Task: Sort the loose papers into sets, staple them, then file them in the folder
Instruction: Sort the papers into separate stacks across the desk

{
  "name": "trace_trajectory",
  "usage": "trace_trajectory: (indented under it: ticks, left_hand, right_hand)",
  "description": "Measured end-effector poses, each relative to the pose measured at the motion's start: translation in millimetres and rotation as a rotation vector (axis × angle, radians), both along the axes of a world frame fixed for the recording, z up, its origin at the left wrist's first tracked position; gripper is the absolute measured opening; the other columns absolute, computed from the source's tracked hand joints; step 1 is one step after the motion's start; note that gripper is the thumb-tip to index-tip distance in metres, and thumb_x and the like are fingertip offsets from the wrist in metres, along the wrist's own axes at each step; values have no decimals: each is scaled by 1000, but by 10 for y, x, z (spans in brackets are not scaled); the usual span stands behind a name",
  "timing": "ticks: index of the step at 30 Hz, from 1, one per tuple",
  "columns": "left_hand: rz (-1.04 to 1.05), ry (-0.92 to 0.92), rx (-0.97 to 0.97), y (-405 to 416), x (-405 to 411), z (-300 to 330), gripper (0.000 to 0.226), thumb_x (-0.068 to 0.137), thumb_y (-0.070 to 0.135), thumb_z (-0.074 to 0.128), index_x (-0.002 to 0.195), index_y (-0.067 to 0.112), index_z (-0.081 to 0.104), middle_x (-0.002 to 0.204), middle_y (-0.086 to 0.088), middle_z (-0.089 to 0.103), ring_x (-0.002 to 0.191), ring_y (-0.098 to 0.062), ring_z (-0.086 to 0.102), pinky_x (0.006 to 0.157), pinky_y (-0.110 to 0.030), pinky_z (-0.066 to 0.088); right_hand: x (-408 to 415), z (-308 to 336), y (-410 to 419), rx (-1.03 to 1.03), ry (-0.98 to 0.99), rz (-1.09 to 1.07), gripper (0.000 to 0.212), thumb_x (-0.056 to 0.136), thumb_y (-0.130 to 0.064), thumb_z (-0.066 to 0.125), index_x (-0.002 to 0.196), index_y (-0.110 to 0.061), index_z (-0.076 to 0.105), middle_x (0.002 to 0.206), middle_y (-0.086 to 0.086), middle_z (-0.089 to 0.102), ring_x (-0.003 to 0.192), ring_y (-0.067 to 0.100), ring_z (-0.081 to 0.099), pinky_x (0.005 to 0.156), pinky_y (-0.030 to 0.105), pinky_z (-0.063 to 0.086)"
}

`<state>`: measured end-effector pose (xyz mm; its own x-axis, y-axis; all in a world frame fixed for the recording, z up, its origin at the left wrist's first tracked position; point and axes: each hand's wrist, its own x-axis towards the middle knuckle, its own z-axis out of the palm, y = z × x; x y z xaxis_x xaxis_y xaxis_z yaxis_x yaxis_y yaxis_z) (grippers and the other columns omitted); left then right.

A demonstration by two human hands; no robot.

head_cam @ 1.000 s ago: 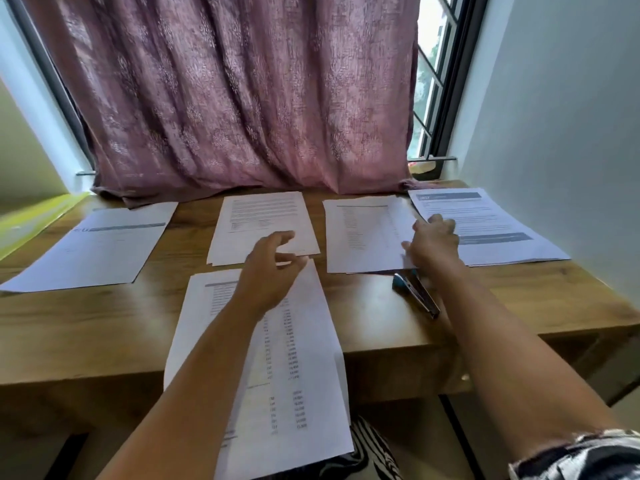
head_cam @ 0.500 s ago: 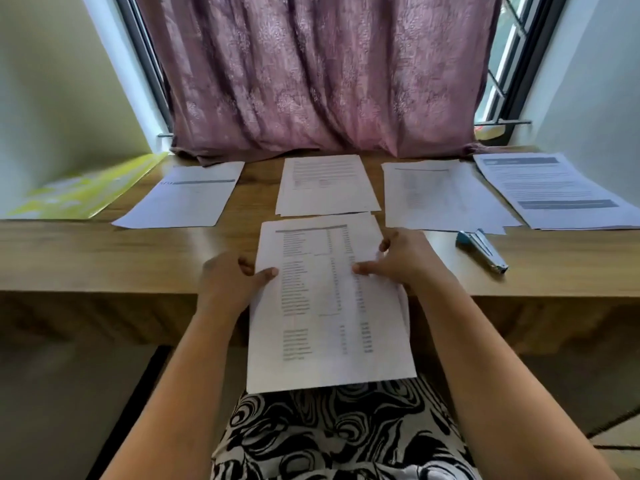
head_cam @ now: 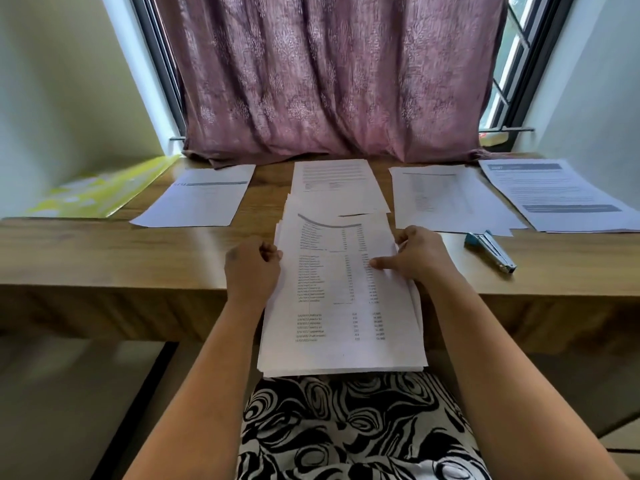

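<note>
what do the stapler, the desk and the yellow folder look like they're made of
Stapler: bright metal arm, seemingly steel by its glint, with a teal, probably plastic, rear.
Desk: wood or wood-look laminate; brown grain streaks under a smooth low sheen.
Yellow folder: likely thin glossy plastic, since pale glare patches show on it.

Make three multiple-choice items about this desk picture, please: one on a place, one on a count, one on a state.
1. Where does the blue and silver metal stapler lie?
A. right of the right hand
B. on the yellow-green plastic folder
C. under the curtain

2. How many separate sets of paper lie flat on the wooden desk, the held one aside?
A. two
B. four
C. six

3. How is the white printed stack of papers held?
A. by both hands at its sides
B. by the left hand only
C. by no hand

Key: 1 A, it lies on bare wood there; 2 B, four lie in a row; 3 A, each hand grips one edge.
</note>
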<state>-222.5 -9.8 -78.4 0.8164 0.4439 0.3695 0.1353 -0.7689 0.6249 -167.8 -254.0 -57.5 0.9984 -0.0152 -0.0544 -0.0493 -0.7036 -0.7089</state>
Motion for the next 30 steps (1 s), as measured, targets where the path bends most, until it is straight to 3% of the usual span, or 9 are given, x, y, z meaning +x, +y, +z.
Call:
trace_trajectory:
  ticks: [6,11,16,18,20,22,25,27,30]
  left_hand:
    - [9,-95,75,-11,7,-35,12,93,16,63,87,7,68,81,-4,66,73,-12,56,68,-20,40]
    - [-17,-277,91,-51,5,0,10,96,13,58,87,10,55,82,-4,60,72,-13,54,63,-20,44]
    - [6,-374,-351,-134,151,241,8,101,18,46,94,13,46,86,2,57,78,-13,54,65,-19,42]
    - [24,-372,-505,-238,340,349,7,100,20,45,94,18,46,92,1,60,84,-15,58,69,-25,46]
    - [28,-382,-590,-436,564,470,4,99,17,45,96,17,44,95,-2,60,84,-16,58,64,-20,42]
    - [-1,-408,-611,-684,808,598,3,98,13,46,97,13,43,92,-2,56,80,-15,52,63,-17,37]
    - [-169,-269,-644,-1063,1242,740,7,97,17,51,98,14,45,88,3,53,82,-14,51,69,-26,40]
    - [-355,-31,-637,-1253,1489,751,20,94,29,60,105,16,51,104,-2,59,96,-20,57,81,-32,49]
    - [-586,192,-477,-1458,1716,656,35,85,20,74,115,14,56,123,-6,57,109,-23,57,95,-37,51]
  right_hand:
    - [-46,3,52,26,-16,-17,73,66,-37,87,124,-11,51,125,7,57,113,25,56,89,32,48]
    - [-51,5,73,-19,-71,-19,81,69,-43,84,133,-14,44,132,8,48,118,27,51,95,35,47]
    - [-72,115,2,218,-136,14,96,72,-49,78,147,-27,23,138,5,46,122,25,52,99,45,47]
    - [-96,219,-104,249,-75,61,105,77,-43,76,151,-34,3,121,1,55,109,20,57,99,47,45]
    - [-93,295,-253,228,-74,34,110,82,-35,75,150,-36,-12,105,-1,55,97,17,55,100,46,42]
    - [-20,326,-426,274,-167,-50,100,83,-25,75,149,-39,1,104,2,56,94,21,56,89,43,48]
    - [285,376,-747,373,-356,-194,50,86,-16,70,126,-32,44,105,4,59,86,19,60,66,32,52]
    - [588,366,-988,328,-395,-301,27,85,-20,66,109,-29,59,110,5,64,89,19,62,75,35,55]
    - [980,287,-1293,246,-332,-360,31,85,-22,65,116,-19,64,121,7,65,107,24,59,95,35,48]
